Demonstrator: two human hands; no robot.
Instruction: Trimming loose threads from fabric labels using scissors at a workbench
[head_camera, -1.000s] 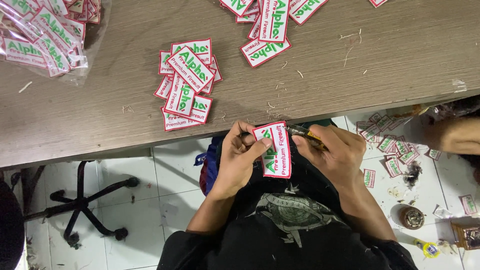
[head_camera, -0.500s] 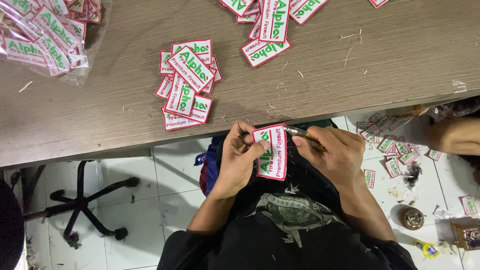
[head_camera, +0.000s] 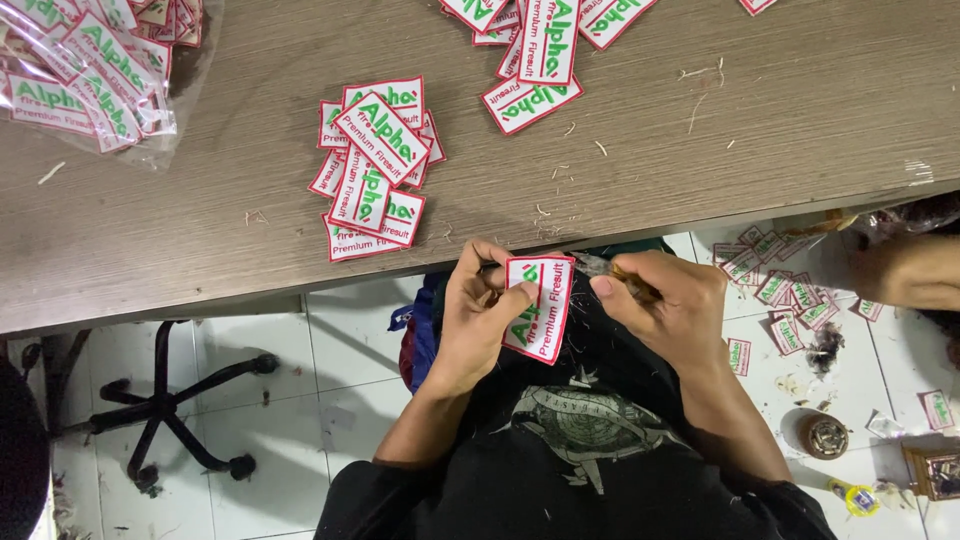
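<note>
A small rectangular embroidered patch (head_camera: 540, 307), white with a red stitched border and green and red lettering, is held upright-tilted in front of the person's chest, just below the near edge of a wooden table (head_camera: 700, 130). The left hand (head_camera: 480, 310) grasps it along its left side, thumb on the face and fingers curled behind. The right hand (head_camera: 665, 300) is closed around a thin, pale-handled tool (head_camera: 630, 282), probably small snips or a trimmer, whose tip meets the patch's upper right edge; the tip itself is too blurred to make out. The patch looks light and thin, fairly stiff from dense stitching yet able to flex, with a textured face that should not slip; it seems best pinched by its border, fingers clear of the edge being worked. Loose thread ends cling around its right side. On the table just beyond lies a fanned pile of matching patches (head_camera: 375, 165), with a second heap (head_camera: 545, 40) at the far edge and a clear plastic bag of more patches (head_camera: 90, 70) at the far left. Thread scraps (head_camera: 700, 75) dot the tabletop. Below, on the white tiled floor (head_camera: 330, 400), stand the black base of a swivel chair (head_camera: 170, 410) to the left and scattered patches (head_camera: 780, 290) to the right, near another person's arm (head_camera: 910, 272).
</note>
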